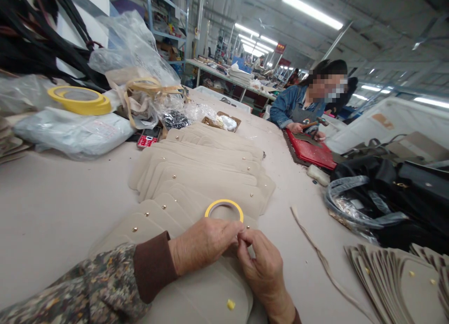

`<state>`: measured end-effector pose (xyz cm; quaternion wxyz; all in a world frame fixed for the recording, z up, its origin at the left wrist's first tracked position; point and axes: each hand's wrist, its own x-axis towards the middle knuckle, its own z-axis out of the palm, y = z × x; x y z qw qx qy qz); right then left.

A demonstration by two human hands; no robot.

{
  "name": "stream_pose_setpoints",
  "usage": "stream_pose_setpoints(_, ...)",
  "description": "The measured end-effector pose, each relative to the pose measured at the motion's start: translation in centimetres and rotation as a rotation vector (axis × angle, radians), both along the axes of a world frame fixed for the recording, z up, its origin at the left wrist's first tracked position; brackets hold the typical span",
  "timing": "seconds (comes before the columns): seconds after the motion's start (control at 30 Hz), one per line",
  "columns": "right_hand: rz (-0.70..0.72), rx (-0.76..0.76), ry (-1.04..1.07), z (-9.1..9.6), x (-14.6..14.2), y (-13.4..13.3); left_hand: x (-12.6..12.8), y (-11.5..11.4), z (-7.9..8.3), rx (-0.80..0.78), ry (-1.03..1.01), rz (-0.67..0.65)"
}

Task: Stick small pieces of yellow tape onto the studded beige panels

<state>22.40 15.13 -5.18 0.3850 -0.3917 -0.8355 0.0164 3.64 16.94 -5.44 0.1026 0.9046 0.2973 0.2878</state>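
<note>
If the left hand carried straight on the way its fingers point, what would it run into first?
Most likely the right hand: its fingertips are right at the tips of the left hand, touching or nearly so; depth there is hard to judge.

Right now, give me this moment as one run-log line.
left hand: covering part of yellow tape roll | right hand: pinched, beside left hand | underneath: overlapping beige panels | beyond: co-worker with hammer at red board
</note>
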Motion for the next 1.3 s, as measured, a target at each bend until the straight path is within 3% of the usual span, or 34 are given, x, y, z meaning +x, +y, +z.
stream_pose_setpoints(0.17,-0.074,-0.005,0.008,-0.5,0.0,-0.3,0.1,-0.1,0.4,0.005,0.144,0.100)
stream_pose_setpoints(0.23,-0.118,-0.081,0.067,-0.6,-0.1,-0.5,0.3,-0.2,0.5,0.032,0.160,0.139)
stream_pose_setpoints(0.43,-0.320,-0.777,0.584,-0.4,0.0,0.2,1.3,-1.0,0.7,0.148,0.087,0.134)
stream_pose_setpoints(0.57,-0.384,-0.949,0.731,-0.6,1.7,1.5,1.2,-0.7,0.7,0.121,0.260,0.173)
stream_pose_setpoints(0.7,-0.342,-1.001,0.692,-0.9,2.9,1.9,1.0,-0.2,0.4,0.027,0.419,0.189)
stream_pose_setpoints(1.03,-0.381,-0.946,0.453,-0.9,2.2,2.1,0.6,-0.4,0.5,-0.010,0.414,0.107)
stream_pose_setpoints(1.2,-0.396,-0.753,0.161,-1.2,2.0,2.4,0.6,-0.3,0.3,-0.003,0.383,0.101)
stream_pose_setpoints(1.3,-0.393,-0.640,0.102,-1.3,1.9,2.6,0.6,-0.4,0.5,-0.018,0.381,0.098)
